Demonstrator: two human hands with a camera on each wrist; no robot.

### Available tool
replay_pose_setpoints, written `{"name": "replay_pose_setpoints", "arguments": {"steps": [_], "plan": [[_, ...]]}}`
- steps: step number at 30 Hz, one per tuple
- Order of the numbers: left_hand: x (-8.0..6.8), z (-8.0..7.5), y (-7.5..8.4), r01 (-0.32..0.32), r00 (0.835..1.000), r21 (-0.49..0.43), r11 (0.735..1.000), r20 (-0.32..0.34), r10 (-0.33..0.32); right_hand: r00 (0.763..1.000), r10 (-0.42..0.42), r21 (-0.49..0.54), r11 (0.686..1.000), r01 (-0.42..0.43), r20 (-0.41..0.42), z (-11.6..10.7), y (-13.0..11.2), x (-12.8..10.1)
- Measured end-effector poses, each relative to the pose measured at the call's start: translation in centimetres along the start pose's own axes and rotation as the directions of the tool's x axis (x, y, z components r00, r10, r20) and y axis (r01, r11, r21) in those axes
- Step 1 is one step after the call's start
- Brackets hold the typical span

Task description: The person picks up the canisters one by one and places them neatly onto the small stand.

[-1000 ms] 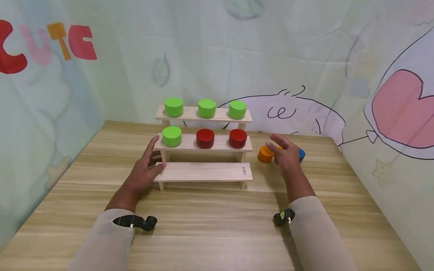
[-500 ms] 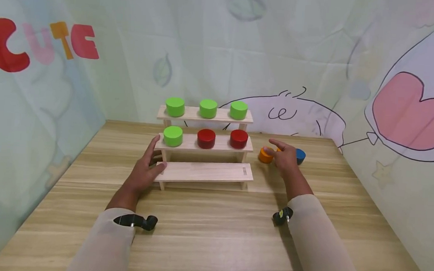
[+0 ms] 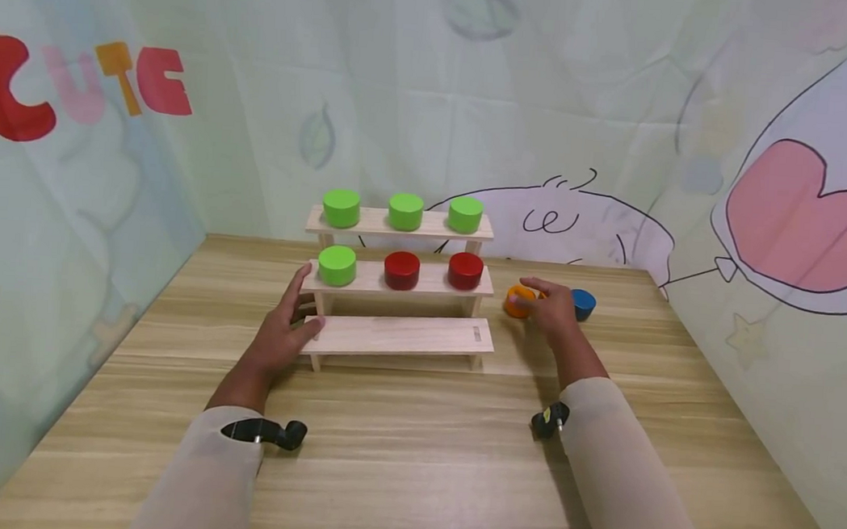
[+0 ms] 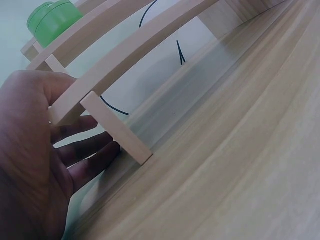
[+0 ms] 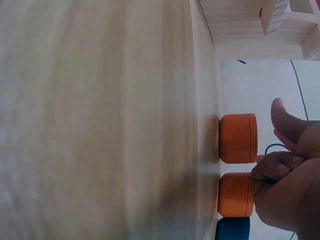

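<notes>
A three-tier wooden display rack (image 3: 397, 337) stands on the table. My left hand (image 3: 280, 343) grips its left end, the thumb on the lowest tier and the fingers around the side; in the left wrist view the fingers lie beside a rack leg (image 4: 117, 129). At the right, my right hand (image 3: 555, 311) hovers over a round orange pot (image 5: 237, 139) with a seam near its top. The thumb is extended and apart from the pot; the other fingers are partly hidden. A second orange pot (image 5: 235, 195) stands beneath the hand, mostly covered in the head view.
A blue pot (image 3: 584, 305) stands right of the orange ones. Several green pots (image 3: 406, 212) occupy the top tier and the left of the middle tier, beside two red pots (image 3: 402, 271). Printed cloth (image 3: 255, 165) hangs behind the wooden table (image 3: 412, 458).
My right hand has lowered and moved slightly left toward the nearer orange pot, uncovering more of the blue one. My left hand has stayed on the rack.
</notes>
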State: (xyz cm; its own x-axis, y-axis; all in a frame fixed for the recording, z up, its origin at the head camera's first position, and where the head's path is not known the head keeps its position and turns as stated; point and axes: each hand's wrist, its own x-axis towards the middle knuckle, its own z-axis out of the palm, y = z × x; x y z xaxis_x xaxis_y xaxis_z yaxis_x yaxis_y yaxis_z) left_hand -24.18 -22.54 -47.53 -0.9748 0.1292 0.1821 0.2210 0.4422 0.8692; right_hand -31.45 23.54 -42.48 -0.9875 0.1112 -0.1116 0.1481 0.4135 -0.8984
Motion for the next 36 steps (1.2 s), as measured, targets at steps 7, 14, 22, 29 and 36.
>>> {"name": "replay_pose_setpoints", "arguments": {"steps": [7, 14, 22, 29, 36], "plan": [[0.03, 0.07, 0.14, -0.007, 1.0, -0.003, 1.0, 0.003, 0.007, 1.0, 0.011, -0.115, 0.993, -0.008, 0.026, 0.15, 0.07, 0.53], [-0.07, -0.04, 0.42, -0.01, 1.0, -0.013, 1.0, 0.004, 0.01, 1.0, -0.001, -0.166, 0.986, 0.005, 0.024, 0.46, 0.23, 0.75], [-0.15, -0.17, 0.56, -0.025, 1.0, -0.024, 0.999, 0.008, 0.025, 1.0, 0.006, -0.189, 0.982, -0.003, 0.016, 0.47, 0.36, 0.64], [-0.22, -0.25, 0.51, -0.009, 1.0, -0.057, 0.998, 0.011, 0.009, 1.0, -0.005, -0.215, 0.977, 0.002, -0.013, 0.43, 0.63, 0.44], [-0.36, -0.3, 0.66, -0.002, 1.0, -0.075, 0.997, 0.016, 0.004, 1.0, 0.019, -0.252, 0.968, -0.018, 0.001, 0.46, 0.28, 0.28]]}}
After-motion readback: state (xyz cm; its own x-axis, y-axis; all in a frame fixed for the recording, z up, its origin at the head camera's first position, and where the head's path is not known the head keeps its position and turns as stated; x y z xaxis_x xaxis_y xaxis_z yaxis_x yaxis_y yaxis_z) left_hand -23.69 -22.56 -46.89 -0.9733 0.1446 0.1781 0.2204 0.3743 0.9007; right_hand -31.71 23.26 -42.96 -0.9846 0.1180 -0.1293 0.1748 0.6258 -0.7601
